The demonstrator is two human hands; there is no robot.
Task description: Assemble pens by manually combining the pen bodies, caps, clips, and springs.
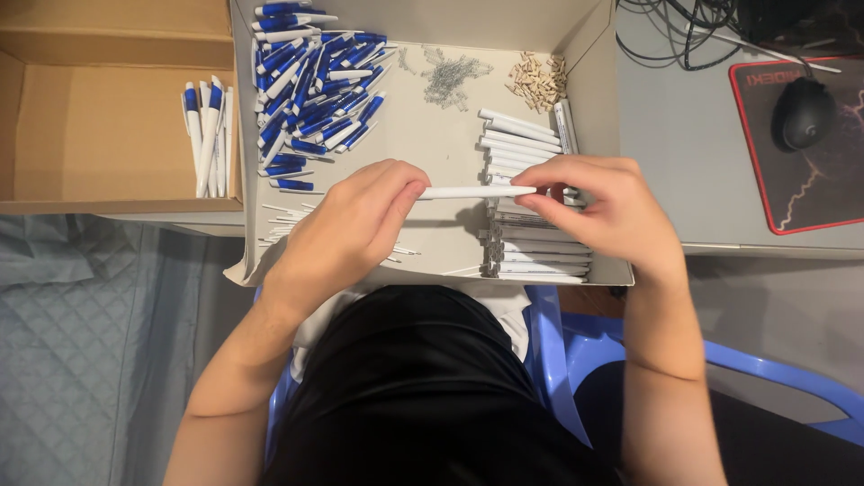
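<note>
Both hands hold one white pen barrel level above an open cardboard tray. My left hand pinches its left end and my right hand pinches its right end. Under my right hand lies a stack of white pen barrels. A heap of blue and white pen parts fills the tray's far left. Small metal springs and tan small pieces lie at the far side. Thin white refills rest beside my left hand.
A second cardboard box at the left holds several assembled blue and white pens. A black mouse sits on a red-edged mat at the right, with cables behind. A blue plastic chair is below.
</note>
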